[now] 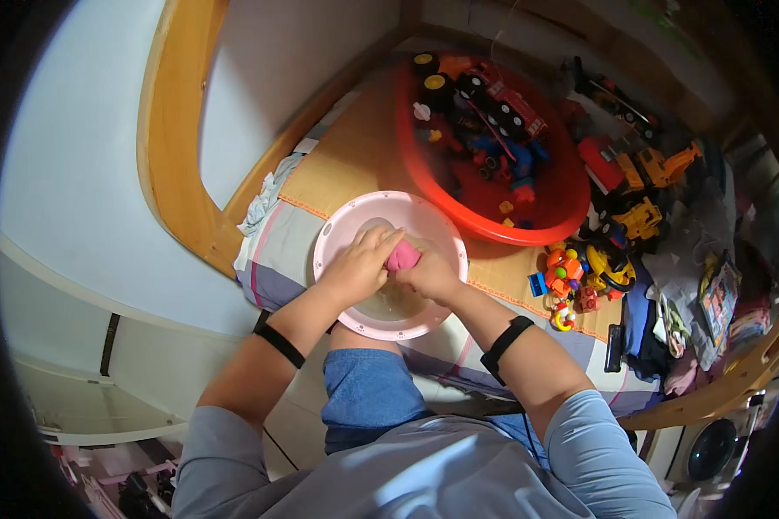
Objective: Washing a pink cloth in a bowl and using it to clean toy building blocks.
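Note:
A bunched pink cloth (402, 256) is squeezed between my two hands over a pale pink basin (341, 227). My left hand (363, 262) presses against it from the left, fingers folded over its top. On the other side my right hand (433, 277) is closed around the cloth's right end. Shallow, cloudy-looking water (389, 303) lies in the basin below both hands. The basin sits at the bed's near edge, above my knee.
A large red tub (502, 232) full of toy vehicles stands beyond the basin. Yellow toy diggers (639, 218) and small colourful toys (563, 272) lie to its right, near piled clothes (636, 320). A wooden bed frame (160, 173) curves along the left.

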`<action>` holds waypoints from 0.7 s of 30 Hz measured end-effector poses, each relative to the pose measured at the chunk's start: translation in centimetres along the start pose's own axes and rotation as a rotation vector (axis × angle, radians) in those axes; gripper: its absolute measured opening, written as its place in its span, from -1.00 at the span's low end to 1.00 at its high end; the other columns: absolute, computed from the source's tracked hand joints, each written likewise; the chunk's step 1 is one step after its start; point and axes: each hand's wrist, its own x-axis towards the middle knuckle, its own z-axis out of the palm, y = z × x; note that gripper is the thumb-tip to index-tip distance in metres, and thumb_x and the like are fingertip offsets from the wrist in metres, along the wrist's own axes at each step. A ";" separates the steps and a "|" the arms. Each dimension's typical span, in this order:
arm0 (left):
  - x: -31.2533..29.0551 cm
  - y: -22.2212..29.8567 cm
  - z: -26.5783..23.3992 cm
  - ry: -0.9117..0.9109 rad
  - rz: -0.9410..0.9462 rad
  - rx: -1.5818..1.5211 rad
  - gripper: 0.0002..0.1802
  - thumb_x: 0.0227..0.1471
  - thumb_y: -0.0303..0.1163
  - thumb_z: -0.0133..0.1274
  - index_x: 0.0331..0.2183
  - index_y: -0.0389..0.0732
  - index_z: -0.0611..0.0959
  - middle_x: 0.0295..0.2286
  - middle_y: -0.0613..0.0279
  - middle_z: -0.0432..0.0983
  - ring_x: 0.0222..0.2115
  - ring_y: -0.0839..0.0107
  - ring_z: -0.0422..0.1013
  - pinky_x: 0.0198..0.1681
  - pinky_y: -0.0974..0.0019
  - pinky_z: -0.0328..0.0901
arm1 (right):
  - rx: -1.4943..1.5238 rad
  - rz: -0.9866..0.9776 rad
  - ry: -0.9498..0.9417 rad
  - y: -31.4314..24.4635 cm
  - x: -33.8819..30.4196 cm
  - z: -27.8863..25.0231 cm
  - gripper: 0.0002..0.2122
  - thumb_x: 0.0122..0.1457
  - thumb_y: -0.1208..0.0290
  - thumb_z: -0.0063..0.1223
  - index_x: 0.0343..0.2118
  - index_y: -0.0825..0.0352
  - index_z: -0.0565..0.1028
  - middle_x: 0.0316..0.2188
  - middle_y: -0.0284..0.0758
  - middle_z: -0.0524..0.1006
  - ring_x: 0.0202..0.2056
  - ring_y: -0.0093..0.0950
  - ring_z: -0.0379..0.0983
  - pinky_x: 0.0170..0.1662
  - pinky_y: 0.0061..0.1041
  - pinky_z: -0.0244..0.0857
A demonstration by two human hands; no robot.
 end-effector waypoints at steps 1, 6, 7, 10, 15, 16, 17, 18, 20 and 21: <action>-0.1 0.1 -0.6 0.005 0.000 0.002 -0.29 -0.19 -0.58 0.23 0.10 -0.21 0.50 0.14 -0.16 0.34 0.12 -0.14 0.33 0.19 0.03 0.29 | 0.289 0.242 -0.189 -0.6 0.1 -0.9 -0.80 -0.04 0.31 0.35 -0.39 0.28 0.61 -0.57 -0.28 0.59 -0.55 -0.43 0.54 -0.50 -0.40 0.38; -0.7 0.2 -1.7 0.039 0.498 0.428 -0.33 -0.01 -0.48 0.13 0.19 -0.06 0.48 0.15 -0.08 0.32 0.24 -0.06 0.24 0.32 -0.07 0.17 | 0.618 0.389 -0.420 -1.4 -0.1 -2.5 -0.91 0.13 0.45 0.18 -0.38 0.26 0.48 -0.56 -0.41 0.44 -0.63 -0.64 0.35 -0.71 -0.67 0.05; -0.6 -0.2 -1.7 0.045 0.491 0.432 -0.33 -0.01 -0.48 0.13 0.19 -0.06 0.48 0.15 -0.08 0.32 0.24 -0.06 0.24 0.32 -0.07 0.17 | 0.743 0.412 -0.574 -1.9 -0.2 -2.6 -0.91 0.15 0.44 0.16 -0.34 0.28 0.47 -0.53 -0.39 0.45 -0.62 -0.64 0.34 -0.72 -0.71 0.03; 0.8 -1.3 -2.2 0.205 0.593 0.362 -0.39 0.09 -0.31 0.07 0.21 0.06 0.48 0.18 0.03 0.31 0.23 0.08 0.26 0.27 -0.03 0.24 | 0.913 0.493 -0.816 -3.3 -0.2 -3.1 -0.89 0.18 0.43 0.16 -0.30 0.29 0.46 -0.50 -0.39 0.44 -0.62 -0.66 0.33 -0.75 -0.77 -0.01; 3.6 -0.7 -4.5 0.043 0.714 0.326 -0.42 0.04 -0.28 0.09 0.15 0.05 0.54 0.10 0.07 0.43 -0.08 0.20 0.50 -0.07 0.18 0.49 | 0.847 0.585 -0.955 -5.0 0.1 -4.1 -0.88 0.19 0.41 0.18 -0.33 0.28 0.46 -0.51 -0.41 0.44 -0.61 -0.69 0.33 -0.76 -0.79 -0.03; 3.7 -0.8 -4.3 0.041 0.709 0.324 -0.42 0.04 -0.28 0.09 0.15 0.05 0.54 0.10 0.07 0.43 -0.08 0.20 0.50 -0.07 0.18 0.49 | 0.802 0.580 -0.947 -5.5 -0.1 -4.0 -0.87 0.20 0.40 0.20 -0.34 0.28 0.47 -0.51 -0.40 0.45 -0.62 -0.69 0.32 -0.75 -0.78 -0.03; 3.9 -0.9 -3.9 0.101 0.710 0.292 -0.48 0.01 -0.28 0.10 0.08 0.03 0.58 0.01 0.11 0.49 -0.17 0.23 0.51 -0.18 0.21 0.50 | 0.758 0.575 -0.937 -6.1 -0.3 -3.8 -0.86 0.20 0.40 0.22 -0.35 0.29 0.47 -0.52 -0.40 0.45 -0.63 -0.69 0.30 -0.75 -0.77 -0.03; 4.0 -1.0 -3.7 0.159 0.711 0.259 -0.53 -0.01 -0.27 0.11 0.00 0.02 0.63 -0.08 0.15 0.55 -0.27 0.26 0.53 -0.28 0.24 0.51 | 0.759 0.578 -0.940 -6.8 -0.6 -3.8 -0.86 0.20 0.40 0.22 -0.35 0.29 0.47 -0.52 -0.40 0.45 -0.63 -0.69 0.30 -0.75 -0.77 -0.03; 3.5 -1.5 -2.9 0.134 0.685 0.258 -0.62 -0.04 -0.29 0.11 -0.10 0.00 0.65 -0.19 0.23 0.55 -0.31 0.28 0.52 -0.36 0.26 0.49 | 0.380 0.420 -0.702 -8.0 -1.2 -3.3 -0.85 0.12 0.39 0.27 -0.46 0.26 0.50 -0.61 -0.43 0.44 -0.66 -0.67 0.32 -0.73 -0.70 0.01; 3.3 -1.7 -2.5 0.116 0.663 0.264 -0.70 -0.07 -0.30 0.12 -0.20 -0.02 0.67 -0.30 0.32 0.55 -0.36 0.31 0.51 -0.44 0.28 0.47 | 0.389 0.428 -0.707 -7.3 -0.9 -2.6 -0.85 0.12 0.39 0.27 -0.46 0.26 0.50 -0.61 -0.43 0.44 -0.66 -0.67 0.32 -0.73 -0.70 0.01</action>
